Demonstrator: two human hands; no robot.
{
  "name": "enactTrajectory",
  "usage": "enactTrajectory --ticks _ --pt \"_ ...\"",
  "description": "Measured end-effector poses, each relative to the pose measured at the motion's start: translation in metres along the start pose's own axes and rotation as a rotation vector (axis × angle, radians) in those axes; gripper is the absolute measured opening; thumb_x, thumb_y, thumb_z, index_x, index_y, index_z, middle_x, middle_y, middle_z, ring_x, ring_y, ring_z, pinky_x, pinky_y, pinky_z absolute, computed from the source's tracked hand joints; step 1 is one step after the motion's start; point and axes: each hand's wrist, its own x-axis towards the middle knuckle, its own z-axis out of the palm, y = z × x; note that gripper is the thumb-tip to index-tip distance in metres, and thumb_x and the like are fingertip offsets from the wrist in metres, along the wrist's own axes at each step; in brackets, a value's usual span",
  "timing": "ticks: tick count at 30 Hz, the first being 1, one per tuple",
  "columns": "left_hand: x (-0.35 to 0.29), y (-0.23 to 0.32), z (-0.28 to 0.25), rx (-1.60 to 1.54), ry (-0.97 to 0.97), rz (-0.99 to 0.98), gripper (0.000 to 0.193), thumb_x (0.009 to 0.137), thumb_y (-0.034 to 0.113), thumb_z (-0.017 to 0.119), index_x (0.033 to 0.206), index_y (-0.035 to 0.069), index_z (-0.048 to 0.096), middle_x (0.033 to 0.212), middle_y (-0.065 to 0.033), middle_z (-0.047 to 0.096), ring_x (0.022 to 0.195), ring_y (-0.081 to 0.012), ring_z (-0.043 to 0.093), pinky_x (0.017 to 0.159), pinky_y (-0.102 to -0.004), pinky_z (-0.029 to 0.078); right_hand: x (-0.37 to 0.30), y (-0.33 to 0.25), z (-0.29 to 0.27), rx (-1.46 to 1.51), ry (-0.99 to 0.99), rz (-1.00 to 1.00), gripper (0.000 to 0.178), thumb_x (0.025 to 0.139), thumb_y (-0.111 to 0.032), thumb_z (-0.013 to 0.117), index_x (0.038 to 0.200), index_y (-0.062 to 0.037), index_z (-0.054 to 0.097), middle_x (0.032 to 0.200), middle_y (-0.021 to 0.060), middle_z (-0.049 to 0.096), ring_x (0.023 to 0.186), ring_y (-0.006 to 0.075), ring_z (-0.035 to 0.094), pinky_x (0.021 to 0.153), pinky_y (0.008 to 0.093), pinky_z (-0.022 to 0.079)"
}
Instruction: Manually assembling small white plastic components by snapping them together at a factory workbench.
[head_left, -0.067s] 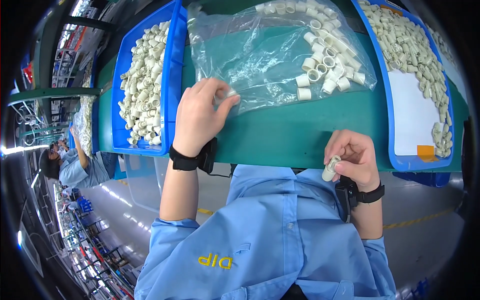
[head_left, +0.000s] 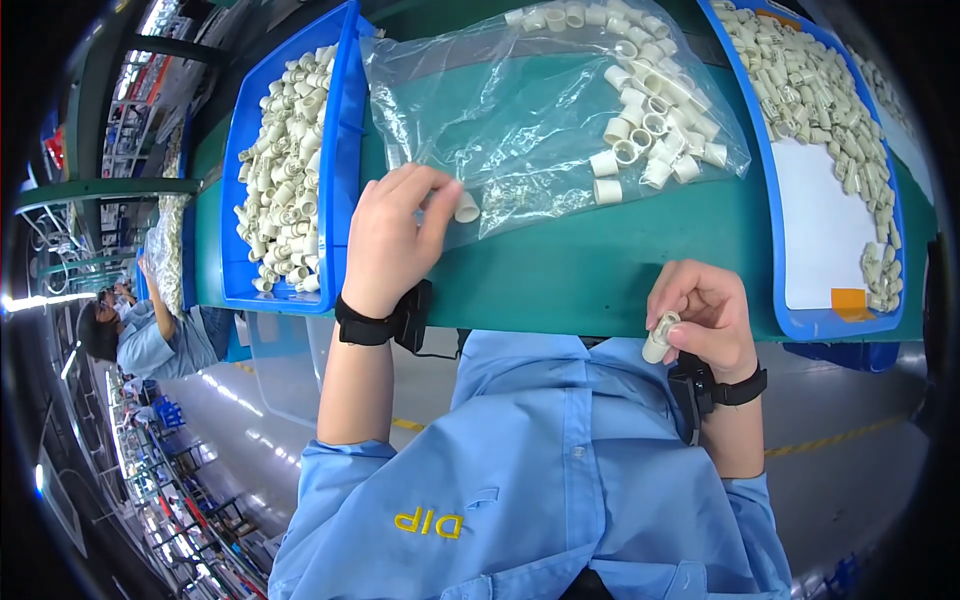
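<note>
At the near left edge of a clear plastic bag [head_left: 530,130], my left hand [head_left: 398,225] has its fingers and thumb closed on a white plastic sleeve [head_left: 467,208], a short tube-like cap. Whether the bag's film lies between them I cannot tell. By the table's front edge, my right hand [head_left: 708,315] pinches a small off-white cylindrical fitting [head_left: 657,338] between thumb and fingers, tilted, with a paler, glassy-looking upper end. More white sleeves [head_left: 640,120] lie in the bag, mostly along its right side and far edge.
A blue bin [head_left: 340,180] heaped with off-white fittings [head_left: 285,170] stands at the left. On the right, a blue tray [head_left: 780,230] holds many similar fittings and a white sheet [head_left: 822,220] with an orange label. Beneath is a green tabletop [head_left: 560,270]. A co-worker [head_left: 160,335] sits far left.
My left hand has turned slightly, and the white sleeve at its fingertips shows more fully. The bag's left part has shifted a little to the left. My right hand stays nearly still.
</note>
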Motion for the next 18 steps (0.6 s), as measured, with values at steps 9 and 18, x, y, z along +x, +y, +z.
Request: enactTrajectory --ticks 9,18 --pt "-0.002 -0.001 -0.005 0.079 0.006 -0.058 0.012 0.091 0.014 0.062 0.085 0.005 0.067 0.082 -0.0107 0.067 0.077 -0.0332 0.065 0.065 -0.0421 0.05 -0.002 -0.002 0.002 -0.048 0.01 0.016 0.022 0.084 -0.01 0.071 0.091 0.0042 0.057 0.087 0.0159 0.061 0.062 0.0143 0.063 0.047 0.0207 0.052" --pt "0.001 0.011 -0.012 0.459 -0.271 -0.327 0.032 0.093 0.026 0.062 0.07 0.003 0.063 0.064 -0.0159 0.062 0.064 -0.0408 0.061 0.059 -0.0467 0.049 -0.002 -0.003 0.003 -0.07 0.024 0.035 0.02 0.083 -0.008 0.071 0.091 0.0041 0.057 0.088 0.0157 0.061 0.062 0.0136 0.062 0.047 0.0199 0.051"
